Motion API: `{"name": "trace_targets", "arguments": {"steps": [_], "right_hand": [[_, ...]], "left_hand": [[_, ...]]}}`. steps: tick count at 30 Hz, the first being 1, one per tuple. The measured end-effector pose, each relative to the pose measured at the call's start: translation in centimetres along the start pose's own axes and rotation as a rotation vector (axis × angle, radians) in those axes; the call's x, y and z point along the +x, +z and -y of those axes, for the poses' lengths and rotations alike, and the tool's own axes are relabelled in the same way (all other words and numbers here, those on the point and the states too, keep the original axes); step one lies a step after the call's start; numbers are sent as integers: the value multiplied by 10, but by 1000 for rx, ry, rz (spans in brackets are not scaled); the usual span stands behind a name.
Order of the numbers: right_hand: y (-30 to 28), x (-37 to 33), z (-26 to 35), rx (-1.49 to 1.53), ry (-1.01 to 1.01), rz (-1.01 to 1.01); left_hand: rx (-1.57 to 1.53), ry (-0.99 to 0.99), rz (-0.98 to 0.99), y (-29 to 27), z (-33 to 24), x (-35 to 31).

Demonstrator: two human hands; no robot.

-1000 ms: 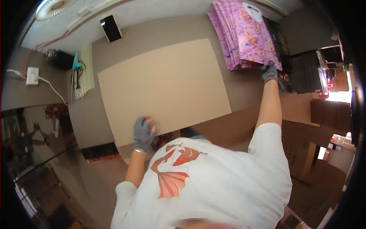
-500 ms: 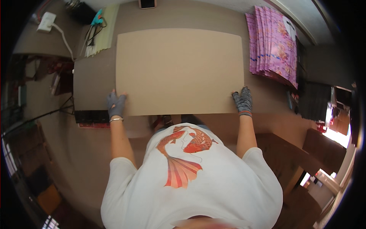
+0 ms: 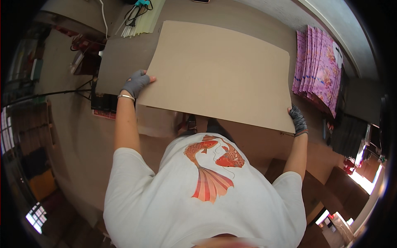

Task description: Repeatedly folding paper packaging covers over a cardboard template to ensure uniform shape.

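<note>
A large plain brown cardboard sheet [image 3: 221,70] lies across the table in front of me, its near edge reaching past the table's front. My left hand [image 3: 137,83], in a grey fingerless glove, grips the sheet's left edge near the front corner, thumb on top. On the opposite edge, my right hand [image 3: 297,120] wears a dark speckled fingerless glove and holds the sheet close to its near right corner. The fingers of both hands are partly hidden beyond or beneath the cardboard.
Folded pink flowered packages [image 3: 316,68] stand in a row at the table's right. Pale yellow strips [image 3: 149,22] lie at the far left beside a turquoise-handled tool [image 3: 142,3] with a black cord. A white cable [image 3: 104,18] runs down the left side.
The view has turned, so the table things appear shifted and tilted. My left hand now holds the sheet with its thumb over the top; the right hand stays at the right edge.
</note>
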State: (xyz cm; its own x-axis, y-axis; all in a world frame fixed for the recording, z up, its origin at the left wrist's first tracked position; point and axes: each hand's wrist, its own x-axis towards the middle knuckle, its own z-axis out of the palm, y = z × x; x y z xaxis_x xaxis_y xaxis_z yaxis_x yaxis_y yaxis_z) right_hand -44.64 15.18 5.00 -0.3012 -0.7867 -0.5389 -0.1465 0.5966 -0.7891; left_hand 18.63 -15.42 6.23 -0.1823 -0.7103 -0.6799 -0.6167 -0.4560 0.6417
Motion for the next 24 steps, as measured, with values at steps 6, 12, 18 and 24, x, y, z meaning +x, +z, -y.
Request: {"name": "trace_targets", "arguments": {"steps": [6,12,18,24], "right_hand": [[50,-19,9,-63,-25,-300],[64,-40,38,59,-236,-251],[82,-34,79,647,-361,-91],[133,16,80,987,-408,-52]], "left_hand": [[-147,502,20,25,-28,-19],[822,495,-53,105,-111,-85],[1094,977,-80,161,-85,1],[1255,927,-152,181,-60,32]]}}
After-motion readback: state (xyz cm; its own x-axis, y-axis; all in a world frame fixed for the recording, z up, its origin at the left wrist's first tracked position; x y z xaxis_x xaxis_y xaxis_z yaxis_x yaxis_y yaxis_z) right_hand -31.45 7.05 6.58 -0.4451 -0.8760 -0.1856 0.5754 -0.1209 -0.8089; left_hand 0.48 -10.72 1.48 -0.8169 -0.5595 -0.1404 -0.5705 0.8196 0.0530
